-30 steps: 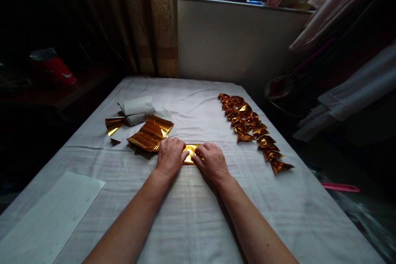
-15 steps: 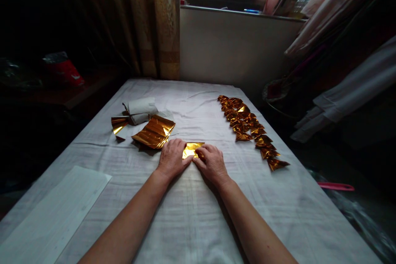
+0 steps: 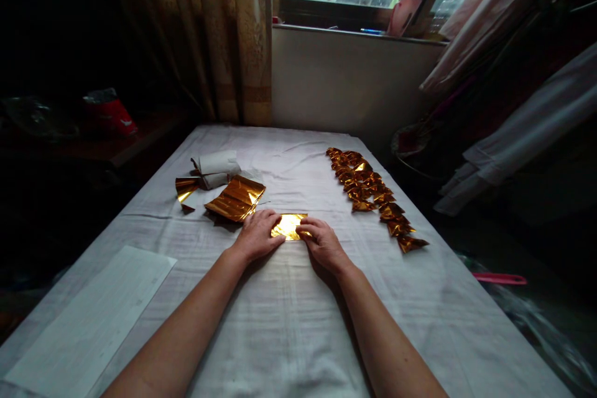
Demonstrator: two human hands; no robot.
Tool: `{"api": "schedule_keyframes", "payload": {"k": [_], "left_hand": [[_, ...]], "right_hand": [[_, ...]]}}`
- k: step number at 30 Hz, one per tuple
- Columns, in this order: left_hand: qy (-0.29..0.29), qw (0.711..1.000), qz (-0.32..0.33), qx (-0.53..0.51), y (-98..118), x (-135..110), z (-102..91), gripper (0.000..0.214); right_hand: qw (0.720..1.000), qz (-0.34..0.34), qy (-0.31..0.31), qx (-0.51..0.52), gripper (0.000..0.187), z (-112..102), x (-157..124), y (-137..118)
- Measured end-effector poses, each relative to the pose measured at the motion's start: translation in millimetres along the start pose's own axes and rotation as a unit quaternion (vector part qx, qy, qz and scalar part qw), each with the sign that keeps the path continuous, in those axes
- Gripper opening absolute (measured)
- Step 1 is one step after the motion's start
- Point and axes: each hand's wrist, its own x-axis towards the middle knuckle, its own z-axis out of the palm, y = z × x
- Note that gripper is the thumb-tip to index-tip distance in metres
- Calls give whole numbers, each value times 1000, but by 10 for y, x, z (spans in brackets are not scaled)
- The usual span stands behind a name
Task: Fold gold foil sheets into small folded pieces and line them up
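Note:
A small rectangle of shiny gold foil paper lies flat on the white cloth between my two hands. My left hand grips its left side, with the thumb along the near edge and the fingers curled at the far corner. On the opposite side, my right hand has its thumb and fingers closed at the right edge. Just beyond my left hand is a stack of gold foil sheets, slightly creased. Several folded, pointed gold foil pieces lie in overlapping rows at the right.
White cloth covers the table. A white paper roll and a curled foil scrap sit at the back left. A long pale sheet lies at the near left. Hanging clothes flank the right side.
My hands have moved slightly apart, so more of the foil shows between them. The thumbs, close together before, are now separated. The camera view has tilted up a little.

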Motion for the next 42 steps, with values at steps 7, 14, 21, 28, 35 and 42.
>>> {"api": "schedule_keyframes", "payload": {"k": [7,14,21,28,35,42], "left_hand": [[-60,997,48,-11,-111,98,-130,35],[-87,992,88,-17,-244,186,-196,43],[-85,991,101,-12,-275,195,-172,40],[-81,991,110,-11,-279,170,-187,38],[-82,992,97,-8,-291,187,-166,42],[-53,997,59,18,-85,19,-109,37]], "right_hand": [[999,-25,-19,24,25,-56,-3,39],[999,-38,-29,-7,22,-107,-14,39],[983,-51,-52,-169,44,26,-103,-508],[969,-51,-170,-169,66,141,-199,-656],[961,-1,-181,-208,65,-127,-375,-344],[960,13,-175,-220,65,-219,-436,-232]]}}
